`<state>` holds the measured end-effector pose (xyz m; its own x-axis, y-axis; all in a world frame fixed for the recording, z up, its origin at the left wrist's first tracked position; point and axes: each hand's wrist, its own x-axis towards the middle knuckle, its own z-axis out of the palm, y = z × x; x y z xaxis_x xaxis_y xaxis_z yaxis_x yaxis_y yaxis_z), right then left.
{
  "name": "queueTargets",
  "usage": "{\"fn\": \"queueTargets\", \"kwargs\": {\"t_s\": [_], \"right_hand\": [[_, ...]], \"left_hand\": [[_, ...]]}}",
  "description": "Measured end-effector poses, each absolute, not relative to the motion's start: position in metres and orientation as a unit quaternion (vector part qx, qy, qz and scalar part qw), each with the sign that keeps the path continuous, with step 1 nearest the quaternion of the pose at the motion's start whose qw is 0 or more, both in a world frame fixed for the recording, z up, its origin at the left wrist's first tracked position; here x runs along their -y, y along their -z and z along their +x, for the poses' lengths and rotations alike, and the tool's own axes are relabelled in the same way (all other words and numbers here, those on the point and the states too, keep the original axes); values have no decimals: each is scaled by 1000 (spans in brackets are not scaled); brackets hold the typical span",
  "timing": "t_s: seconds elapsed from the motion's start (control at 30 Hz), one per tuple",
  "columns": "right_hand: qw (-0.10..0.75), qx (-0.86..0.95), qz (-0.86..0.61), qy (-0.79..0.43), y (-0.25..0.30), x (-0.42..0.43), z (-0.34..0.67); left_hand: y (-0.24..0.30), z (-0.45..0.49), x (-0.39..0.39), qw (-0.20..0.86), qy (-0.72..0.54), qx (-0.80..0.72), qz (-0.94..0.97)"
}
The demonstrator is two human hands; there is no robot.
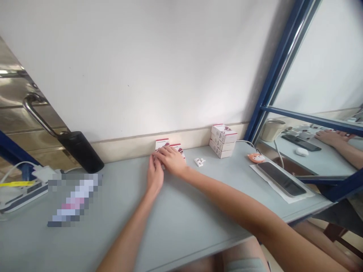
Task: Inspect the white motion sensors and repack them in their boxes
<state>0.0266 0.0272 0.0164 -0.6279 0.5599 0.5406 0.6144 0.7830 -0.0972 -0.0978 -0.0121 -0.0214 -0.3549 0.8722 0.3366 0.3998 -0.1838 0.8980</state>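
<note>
From here my right hand lies half-curled against the front of two boxes, with my left hand bunched at its 7 o'clock; the boxes stand at 12 o'clock, their row running 9 to 3 along the wall; the right is nearer; I cannot tell whether either hand grips.

Bright, soft light fills the scene, though its source is hard to place; it seems to fall from above. The white wall looks slightly washed out, with a soft shadow beside the blue metal frame. Glare streaks the steel door panel. The left hand and right hand cast only faint shadows on the grey table top. The wide lens bends the door handle at the edge. A pixelated patch hides detail, and the reflection in the glass pane looks slightly hazy.
</note>
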Motion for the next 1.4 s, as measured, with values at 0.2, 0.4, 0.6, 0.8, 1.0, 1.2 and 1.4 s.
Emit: {"fn": "queueTargets", "kwargs": {"t_s": [0.2,0.4,0.6,0.8,1.0,1.2,1.4], "right_hand": [[329,890,-316,-3,-5,-17,102],[281,873,-392,-77,12,-20,194],[258,878,-396,-77,34,-25,210],[336,830,-410,-174,20,-11,196],[439,621,-394,-516,-7,8,186],[456,576,-321,-597,-18,15,187],[505,552,-304,-590,-20,21,181]], "left_hand": [[19,-89,17,206,-549,-584,561],[21,-96,12,183,-541,-593,568],[15,-100,15,132,-539,-614,562],[5,-97,32,-26,-538,-491,685],[7,-62,50,-140,-430,-276,848],[7,-36,66,-129,-418,-215,873],[-5,-43,78,-23,-415,-304,857]]}}
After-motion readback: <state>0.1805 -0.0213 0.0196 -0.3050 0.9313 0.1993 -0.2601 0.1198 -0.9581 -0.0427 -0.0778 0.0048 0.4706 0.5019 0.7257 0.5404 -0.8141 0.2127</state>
